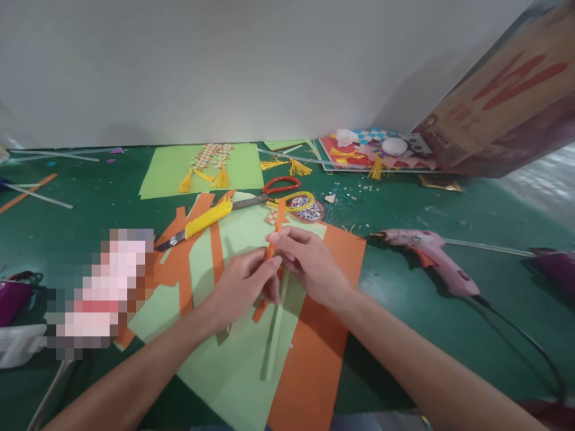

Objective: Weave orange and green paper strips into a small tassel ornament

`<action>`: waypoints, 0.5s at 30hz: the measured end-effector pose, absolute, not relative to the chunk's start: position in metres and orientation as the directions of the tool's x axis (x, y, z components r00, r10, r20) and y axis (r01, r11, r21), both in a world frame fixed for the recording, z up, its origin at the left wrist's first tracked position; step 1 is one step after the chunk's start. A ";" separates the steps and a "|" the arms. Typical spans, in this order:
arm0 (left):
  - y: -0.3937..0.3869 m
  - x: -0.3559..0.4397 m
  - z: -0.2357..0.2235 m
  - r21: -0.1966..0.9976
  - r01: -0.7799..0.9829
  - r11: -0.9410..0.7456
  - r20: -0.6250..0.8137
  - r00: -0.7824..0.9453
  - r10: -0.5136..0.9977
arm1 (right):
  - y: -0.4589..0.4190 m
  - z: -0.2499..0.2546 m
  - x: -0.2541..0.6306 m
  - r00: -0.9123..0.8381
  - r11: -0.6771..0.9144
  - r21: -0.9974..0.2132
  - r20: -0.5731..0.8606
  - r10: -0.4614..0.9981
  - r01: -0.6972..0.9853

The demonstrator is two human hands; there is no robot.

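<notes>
Both of my hands meet over the sheets of paper at the middle of the table. My left hand (247, 276) is closed, its thumb and fingers pinching a narrow orange paper strip (281, 216). My right hand (309, 260) grips the same strip higher up, thumb against forefinger. A pale green paper strip (274, 344) slants down from beneath my fingers; whether I hold it cannot be seen. Below lie light green paper (224, 371) and an orange sheet (314, 359). Several cut orange strips (217, 248) rest left of my hands.
Scissors (281, 185) with red and yellow handles and a yellow-handled cutter (209, 218) lie just beyond my hands. A pink glue gun (431, 251) with a cable sits right. Woven tasselled pieces (211, 157) lie at the back. A brown bag (503, 102) stands back right.
</notes>
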State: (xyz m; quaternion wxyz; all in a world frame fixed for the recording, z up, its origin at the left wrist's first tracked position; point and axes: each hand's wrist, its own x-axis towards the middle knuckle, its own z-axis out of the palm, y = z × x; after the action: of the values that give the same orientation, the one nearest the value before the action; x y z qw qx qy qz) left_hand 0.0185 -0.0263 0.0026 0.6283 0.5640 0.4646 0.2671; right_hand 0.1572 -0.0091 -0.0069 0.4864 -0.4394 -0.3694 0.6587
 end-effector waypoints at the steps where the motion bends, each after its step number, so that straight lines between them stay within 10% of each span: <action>1: -0.026 0.019 0.003 0.958 0.185 0.219 -0.279 0.421 0.863 | -0.010 -0.007 0.157 -0.147 -0.254 -0.913 -0.217 0.965 -0.320; 15: -0.028 0.019 0.001 0.962 0.210 0.172 -0.250 0.436 0.865 | -0.008 -0.005 0.159 -0.109 -0.249 -0.918 -0.226 0.968 -0.309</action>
State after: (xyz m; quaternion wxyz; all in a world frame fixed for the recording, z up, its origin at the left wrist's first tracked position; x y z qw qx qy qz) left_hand 0.0186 -0.0281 0.0013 0.6126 0.5854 0.4591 0.2671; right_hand 0.1594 -0.0080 -0.0050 0.4921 -0.4511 -0.3652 0.6488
